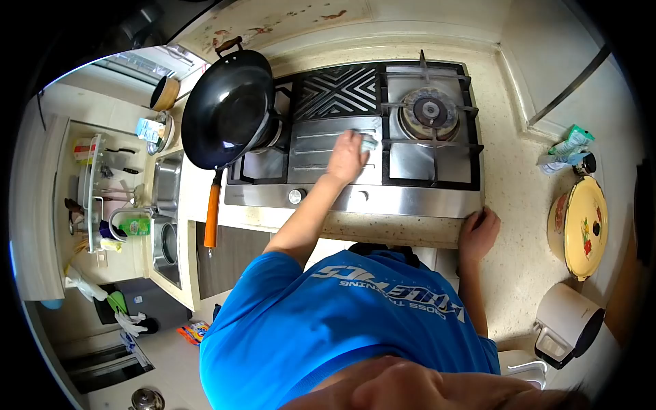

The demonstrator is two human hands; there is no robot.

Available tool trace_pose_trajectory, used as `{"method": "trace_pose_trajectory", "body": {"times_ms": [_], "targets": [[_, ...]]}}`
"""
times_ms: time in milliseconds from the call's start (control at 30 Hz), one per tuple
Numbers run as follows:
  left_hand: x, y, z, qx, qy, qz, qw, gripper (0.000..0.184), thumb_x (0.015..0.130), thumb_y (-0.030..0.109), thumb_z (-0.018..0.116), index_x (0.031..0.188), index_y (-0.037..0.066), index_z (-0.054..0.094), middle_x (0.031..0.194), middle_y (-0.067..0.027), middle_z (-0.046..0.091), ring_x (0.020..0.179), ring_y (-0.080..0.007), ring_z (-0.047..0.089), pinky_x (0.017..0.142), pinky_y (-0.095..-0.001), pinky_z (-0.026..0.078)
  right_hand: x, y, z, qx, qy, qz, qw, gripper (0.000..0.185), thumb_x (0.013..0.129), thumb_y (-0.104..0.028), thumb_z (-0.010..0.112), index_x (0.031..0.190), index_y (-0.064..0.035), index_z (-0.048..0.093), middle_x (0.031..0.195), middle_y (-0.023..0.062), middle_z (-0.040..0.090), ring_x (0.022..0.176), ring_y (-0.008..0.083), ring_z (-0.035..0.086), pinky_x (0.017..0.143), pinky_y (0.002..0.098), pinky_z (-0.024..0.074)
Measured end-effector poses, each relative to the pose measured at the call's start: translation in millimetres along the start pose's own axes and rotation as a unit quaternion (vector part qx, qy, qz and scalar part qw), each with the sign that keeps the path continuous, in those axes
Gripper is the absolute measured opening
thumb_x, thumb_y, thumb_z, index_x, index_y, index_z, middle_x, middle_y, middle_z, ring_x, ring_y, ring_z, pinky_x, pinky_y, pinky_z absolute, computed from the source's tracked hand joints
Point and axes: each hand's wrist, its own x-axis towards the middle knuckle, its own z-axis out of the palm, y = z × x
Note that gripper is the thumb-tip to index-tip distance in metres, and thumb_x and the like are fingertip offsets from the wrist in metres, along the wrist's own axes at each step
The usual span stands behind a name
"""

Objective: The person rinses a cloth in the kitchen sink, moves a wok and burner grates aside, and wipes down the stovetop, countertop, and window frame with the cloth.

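My left hand [347, 158] is over the steel centre panel of the gas stove [311, 196], with its fingers closed on a small pale cloth [368, 143] that touches the panel near the right burner [430, 109]. At the stove's front right corner, my right hand [478, 236] rests on the counter edge, its fingers curled and nothing visible in them. A black wok [229, 109] with an orange handle [212, 213] sits on the left burner. Behind the panel lies a black patterned grate [338, 90].
A sink [168, 184] and dish rack [92, 191] are at the left. On the right counter stand a yellow floral pot [585, 229], a pale appliance [567, 321] and green-and-blue packets [570, 149]. The wok handle juts past the counter's front edge.
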Motion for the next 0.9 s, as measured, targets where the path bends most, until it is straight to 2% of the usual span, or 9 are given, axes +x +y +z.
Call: {"method": "trace_pose_trajectory", "body": {"times_ms": [33, 100, 200, 333, 433, 567, 700, 833, 900], "targets": [[-2, 4, -5, -0.021, 0.005, 0.049, 0.999, 0.044, 0.075, 0.016, 0.069, 0.114, 0.001, 0.054, 0.114, -0.0179, 0.051, 0.106, -0.0367, 0.048, 0.095, -0.0406, 0.041, 0, -3, 3, 0.004, 0.001, 0.003, 1.000, 0.030, 0.086, -0.017, 0.056, 0.111, -0.0004, 0.055, 0.107, 0.0187, 0.055, 0.100, 0.0376, 0.052, 0.086, 0.0448, 0.0432], [-5, 28, 13, -0.096, 0.008, 0.063, 0.993, 0.042, 0.075, 0.014, 0.069, 0.112, 0.002, 0.055, 0.112, -0.0165, 0.052, 0.105, -0.0350, 0.049, 0.092, -0.0412, 0.042, 14, 14, -16, -0.028, 0.011, -0.021, 0.999, 0.029, 0.086, -0.017, 0.056, 0.110, 0.0002, 0.055, 0.105, 0.0188, 0.055, 0.098, 0.0380, 0.053, 0.085, 0.0444, 0.0438], [-27, -11, -9, -0.049, 0.029, 0.085, 0.995, 0.040, 0.074, 0.018, 0.070, 0.109, 0.005, 0.055, 0.111, -0.0142, 0.053, 0.102, -0.0329, 0.051, 0.086, -0.0414, 0.043, 2, 3, -4, -0.012, 0.009, -0.004, 1.000, 0.029, 0.086, -0.016, 0.056, 0.109, 0.0009, 0.055, 0.104, 0.0189, 0.055, 0.097, 0.0379, 0.053, 0.084, 0.0442, 0.0438], [-51, -61, -18, 0.105, 0.103, -0.096, 0.984, 0.047, 0.081, 0.033, 0.064, 0.115, 0.003, 0.050, 0.114, -0.0175, 0.051, 0.100, -0.0343, 0.052, 0.080, -0.0441, 0.047, 0, 3, -1, -0.011, 0.013, -0.015, 1.000, 0.028, 0.086, -0.016, 0.056, 0.109, 0.0010, 0.055, 0.104, 0.0191, 0.055, 0.097, 0.0377, 0.053, 0.084, 0.0440, 0.0435], [-48, -75, -31, 0.131, 0.014, -0.303, 0.944, 0.053, 0.085, 0.040, 0.060, 0.110, -0.004, 0.047, 0.111, -0.0231, 0.050, 0.098, -0.0354, 0.056, 0.079, -0.0414, 0.051, 1, 6, -1, -0.009, 0.012, -0.013, 1.000, 0.028, 0.086, -0.016, 0.056, 0.108, 0.0010, 0.056, 0.104, 0.0192, 0.055, 0.097, 0.0376, 0.052, 0.084, 0.0439, 0.0434], [-40, -55, -27, 0.197, -0.080, -0.299, 0.930, 0.055, 0.084, 0.046, 0.058, 0.106, -0.005, 0.050, 0.107, -0.0243, 0.054, 0.094, -0.0356, 0.061, 0.081, -0.0408, 0.051, 2, 1, -6, -0.018, -0.002, 0.005, 1.000, 0.029, 0.086, -0.016, 0.056, 0.108, 0.0012, 0.055, 0.105, 0.0190, 0.055, 0.098, 0.0370, 0.052, 0.084, 0.0437, 0.0434], [-30, 3, -21, 0.137, -0.089, -0.227, 0.960, 0.047, 0.085, 0.038, 0.060, 0.104, -0.004, 0.050, 0.107, -0.0220, 0.052, 0.099, -0.0330, 0.056, 0.081, -0.0400, 0.051, 1, 0, -8, -0.019, -0.015, 0.013, 1.000, 0.029, 0.086, -0.015, 0.056, 0.109, 0.0012, 0.055, 0.104, 0.0187, 0.055, 0.099, 0.0367, 0.052, 0.085, 0.0433, 0.0435], [-40, 26, -17, 0.042, -0.037, -0.110, 0.992, 0.043, 0.087, 0.035, 0.058, 0.110, -0.001, 0.052, 0.110, -0.0204, 0.050, 0.104, -0.0345, 0.054, 0.085, -0.0404, 0.049, -2, 7, -4, -0.012, 0.001, -0.006, 1.000, 0.028, 0.085, -0.015, 0.056, 0.109, 0.0011, 0.055, 0.103, 0.0183, 0.055, 0.097, 0.0361, 0.053, 0.084, 0.0424, 0.0446], [-47, 17, -28, 0.049, -0.053, -0.123, 0.990, 0.043, 0.086, 0.035, 0.059, 0.114, 0.003, 0.052, 0.112, -0.0171, 0.051, 0.105, -0.0315, 0.054, 0.085, -0.0410, 0.048, 1, 6, -3, -0.009, 0.003, -0.015, 1.000, 0.028, 0.086, -0.015, 0.056, 0.109, 0.0013, 0.055, 0.102, 0.0182, 0.055, 0.096, 0.0358, 0.053, 0.083, 0.0419, 0.0450]]}}
